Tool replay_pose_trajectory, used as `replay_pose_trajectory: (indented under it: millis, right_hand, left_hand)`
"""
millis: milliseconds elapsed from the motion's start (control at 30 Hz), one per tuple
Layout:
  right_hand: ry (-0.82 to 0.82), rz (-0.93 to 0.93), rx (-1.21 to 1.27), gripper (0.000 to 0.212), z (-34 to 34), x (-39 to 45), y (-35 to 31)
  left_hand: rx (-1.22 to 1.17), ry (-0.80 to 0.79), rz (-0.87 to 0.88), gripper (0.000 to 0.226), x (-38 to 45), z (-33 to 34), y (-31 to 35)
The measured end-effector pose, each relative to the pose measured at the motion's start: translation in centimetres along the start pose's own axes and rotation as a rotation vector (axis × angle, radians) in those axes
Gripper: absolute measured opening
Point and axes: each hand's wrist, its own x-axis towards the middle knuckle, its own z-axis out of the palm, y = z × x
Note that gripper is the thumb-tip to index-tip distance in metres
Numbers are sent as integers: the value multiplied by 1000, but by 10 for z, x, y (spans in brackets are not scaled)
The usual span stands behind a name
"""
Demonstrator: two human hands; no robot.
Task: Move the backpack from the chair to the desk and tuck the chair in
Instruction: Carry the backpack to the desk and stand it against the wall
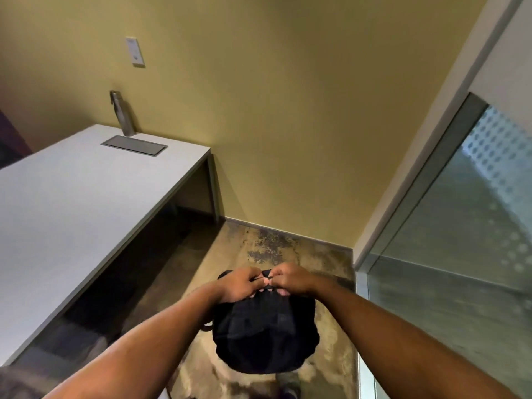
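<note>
Both the left hand (240, 283) and right hand (290, 279) clench the black backpack (264, 329) by its top at six o'clock, letting it hang clear for carrying to the desk (72, 197) at nine o'clock.

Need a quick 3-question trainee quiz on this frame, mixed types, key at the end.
1. True or false: the backpack already rests on the desk.
2. Multiple choice: what stands at the far end of the desk, against the wall? A) a metal bottle B) a laptop C) a lamp
3. Fill in: the left hand and right hand grip the backpack at its ____ edge, with floor visible below it.

Key:
1. False; it hangs in both hands to the right of the desk.
2. A; the metal bottle stands just behind a grey panel set into the desktop.
3. top
</note>
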Motion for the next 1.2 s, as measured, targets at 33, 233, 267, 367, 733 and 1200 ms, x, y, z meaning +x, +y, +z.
replay_pose_trajectory:
  millis: [33, 233, 267, 367, 733, 1200]
  right_hand:
    - [-10, -9, -14, 20, -14, 16, -2]
    - [-67, -124, -156, 28, -95, 92, -25]
    - [-82, -140, -181, 29, -109, 104, -32]
    - [-114, -200, -236, 26, -150, 140, -53]
    - [-69, -401, -424, 39, -257, 252, -139]
    - [-157, -577, -252, 38, -358, 406, -293]
  left_hand:
    - [-8, 18, -14, 28, 15, -10, 1]
    - [-37, 126, -127, 28, 80, -70, 9]
    - [-36, 152, -133, 28, 90, -82, 12]
    - [-26, 222, -140, 29, 117, -119, 21]
    - [-46, 323, -147, 29, 204, -260, 19]
    - [-27, 471, -56, 35, 246, -481, 2]
